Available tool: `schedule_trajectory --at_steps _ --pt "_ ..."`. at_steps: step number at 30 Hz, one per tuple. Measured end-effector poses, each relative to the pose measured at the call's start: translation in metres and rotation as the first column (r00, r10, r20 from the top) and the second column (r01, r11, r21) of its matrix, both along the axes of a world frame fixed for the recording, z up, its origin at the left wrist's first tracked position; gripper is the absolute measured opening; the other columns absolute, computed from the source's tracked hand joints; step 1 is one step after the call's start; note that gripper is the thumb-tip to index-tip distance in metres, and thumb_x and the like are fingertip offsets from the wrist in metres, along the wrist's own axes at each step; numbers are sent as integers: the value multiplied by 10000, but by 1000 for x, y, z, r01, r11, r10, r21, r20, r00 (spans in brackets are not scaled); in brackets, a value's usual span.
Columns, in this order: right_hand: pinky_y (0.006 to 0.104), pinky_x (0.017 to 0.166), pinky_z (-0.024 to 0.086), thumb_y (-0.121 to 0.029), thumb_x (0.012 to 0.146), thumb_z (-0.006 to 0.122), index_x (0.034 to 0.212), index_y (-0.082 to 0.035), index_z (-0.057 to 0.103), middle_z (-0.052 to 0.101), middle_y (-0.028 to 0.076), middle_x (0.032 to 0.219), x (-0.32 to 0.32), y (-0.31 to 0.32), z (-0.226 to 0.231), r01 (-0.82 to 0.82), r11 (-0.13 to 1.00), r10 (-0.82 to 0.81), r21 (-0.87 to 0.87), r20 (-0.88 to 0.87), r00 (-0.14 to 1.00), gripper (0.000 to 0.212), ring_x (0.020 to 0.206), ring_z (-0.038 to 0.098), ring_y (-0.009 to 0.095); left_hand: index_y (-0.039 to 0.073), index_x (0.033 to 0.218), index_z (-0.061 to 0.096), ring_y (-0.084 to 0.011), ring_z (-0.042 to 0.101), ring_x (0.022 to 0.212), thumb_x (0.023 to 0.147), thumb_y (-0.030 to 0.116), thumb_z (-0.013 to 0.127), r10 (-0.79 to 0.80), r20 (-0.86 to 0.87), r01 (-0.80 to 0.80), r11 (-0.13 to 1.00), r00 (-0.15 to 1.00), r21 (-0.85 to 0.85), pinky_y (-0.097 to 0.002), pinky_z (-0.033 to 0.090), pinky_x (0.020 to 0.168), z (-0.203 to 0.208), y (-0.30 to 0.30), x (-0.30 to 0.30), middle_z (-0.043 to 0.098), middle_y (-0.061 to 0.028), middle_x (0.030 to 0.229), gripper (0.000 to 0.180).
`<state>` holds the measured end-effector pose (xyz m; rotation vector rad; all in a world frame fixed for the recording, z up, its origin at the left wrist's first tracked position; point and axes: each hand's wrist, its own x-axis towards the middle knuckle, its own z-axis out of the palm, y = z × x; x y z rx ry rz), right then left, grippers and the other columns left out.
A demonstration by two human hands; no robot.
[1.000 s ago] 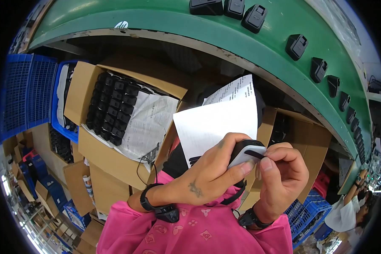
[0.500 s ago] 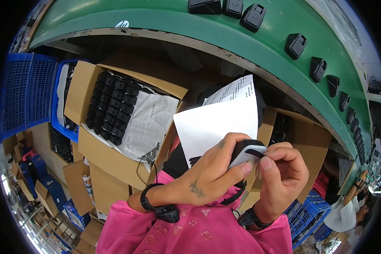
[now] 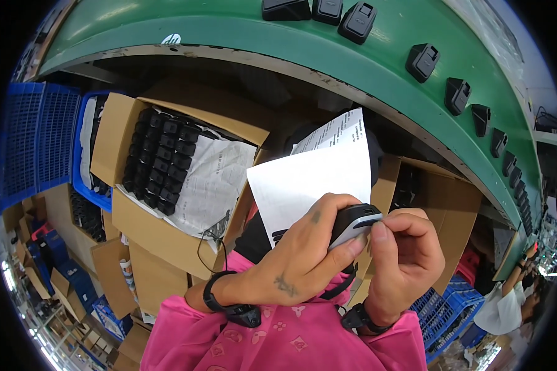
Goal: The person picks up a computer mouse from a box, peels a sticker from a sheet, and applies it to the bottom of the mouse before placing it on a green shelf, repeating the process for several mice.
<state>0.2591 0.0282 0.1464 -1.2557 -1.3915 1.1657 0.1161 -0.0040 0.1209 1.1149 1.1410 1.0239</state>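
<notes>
My left hand is wrapped round a small black-and-grey device, its rounded end tilted up and its grey face turned toward me. A short black strip lies along the grey face near that end. Thumb and forefinger of my right hand pinch at the strip's right end, touching the device's edge. Under the hands, a white printed sheet rests over my lap, with several black strips at its lower left edge.
Along the green bench stands a row of black plastic housings. To the left, an open carton holds rows of black parts and paper, beside a blue crate. Another carton is at right. Farther right, a person in white is visible.
The black strip, earlier lifted between my right fingertips, now lies closer against the device's grey face. My right hand has shifted slightly left. The whole view has moved a little.
</notes>
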Motion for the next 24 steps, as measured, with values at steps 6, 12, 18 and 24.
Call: schedule_trajectory --at_steps 6,12,18,24 --pt "194 648 425 111 799 646 900 39 602 578 63 863 -5 1 -4 85 996 -84 -24 9 996 132 725 536 73 -21 1234 378 -208 547 892 965 259 499 29 170 -5 990 985 -139 -322 445 808 -10 -1 1 551 -163 997 407" --pt "165 556 351 -141 948 563 950 39 639 602 13 719 2 7 -12 53 983 -48 -178 31 998 195 621 477 27 -9 1271 378 -126 503 911 999 310 399 123 414 -27 973 902 -230 -274 431 811 -13 -3 2 548 -84 1042 420" --pt "162 550 383 -53 886 642 903 62 638 604 -11 721 -8 9 -17 -14 996 20 -94 59 998 117 619 496 21 27 1337 385 -68 398 787 1021 365 282 116 488 24 962 865 -272 -226 361 693 -25 -7 -3 510 -14 1012 473" --pt "183 596 387 -95 913 608 864 22 629 592 -17 743 -21 12 -17 -87 966 106 -245 65 992 128 665 496 34 -2 1421 338 -124 443 1057 1018 327 351 143 544 27 956 827 -292 -271 375 903 -24 -14 -22 480 -72 1222 520"
